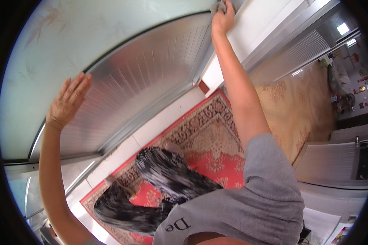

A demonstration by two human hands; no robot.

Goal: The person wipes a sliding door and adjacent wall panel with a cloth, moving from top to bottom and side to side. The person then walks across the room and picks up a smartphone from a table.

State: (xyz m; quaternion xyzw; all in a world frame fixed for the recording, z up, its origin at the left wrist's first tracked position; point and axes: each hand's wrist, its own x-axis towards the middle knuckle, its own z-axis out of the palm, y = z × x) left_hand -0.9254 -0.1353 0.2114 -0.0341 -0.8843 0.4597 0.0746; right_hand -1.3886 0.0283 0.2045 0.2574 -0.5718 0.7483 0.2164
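Observation:
In front of me stands a door with a frosted glass pane point(89, 27) above and a ribbed metal panel point(147, 58) below. Faint leaf patterns mark the glass. My right hand point(223, 21) is raised to the door's far upper right edge, its fingers closed on a grey cloth point(218, 7). My left hand point(70, 99) rests flat near the dark seam between glass and metal, fingers together and nothing seen in it. Its palm faces the door and is hidden.
Under my feet lies a red patterned rug point(214, 165) on white floor tiles point(135, 137). A white door frame point(251, 27) rises at the right. Beyond it, a room with a tan patterned floor point(285, 110) opens. A metal-panelled door point(328, 162) stands at lower right.

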